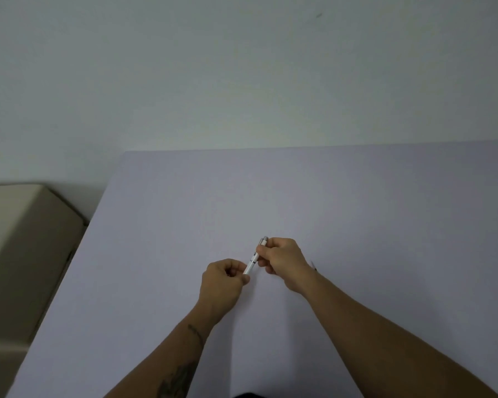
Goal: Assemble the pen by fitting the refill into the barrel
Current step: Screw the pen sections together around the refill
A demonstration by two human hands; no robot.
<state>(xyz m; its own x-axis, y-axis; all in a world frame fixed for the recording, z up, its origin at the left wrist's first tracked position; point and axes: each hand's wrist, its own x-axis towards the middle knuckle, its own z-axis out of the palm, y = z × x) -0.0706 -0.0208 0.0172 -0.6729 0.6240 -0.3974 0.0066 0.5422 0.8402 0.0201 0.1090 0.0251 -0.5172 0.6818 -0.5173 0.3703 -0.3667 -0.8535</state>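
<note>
Head cam looks fwd and down over table (357,196), hands mid-frame, wall behind

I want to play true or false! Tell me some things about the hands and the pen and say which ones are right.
1. Both hands hold the pen. True: the left hand pinches its lower end, the right hand its upper part.
2. The pen lies flat on the table. False: it is held slanted between the hands.
3. The pen is white with a silvery top. True.
4. A cup stands on the table. False: no cup shows there.
5. A beige box sits left of the table. True.
6. The right hand is wide open. False: its fingers are curled around the pen.
</note>
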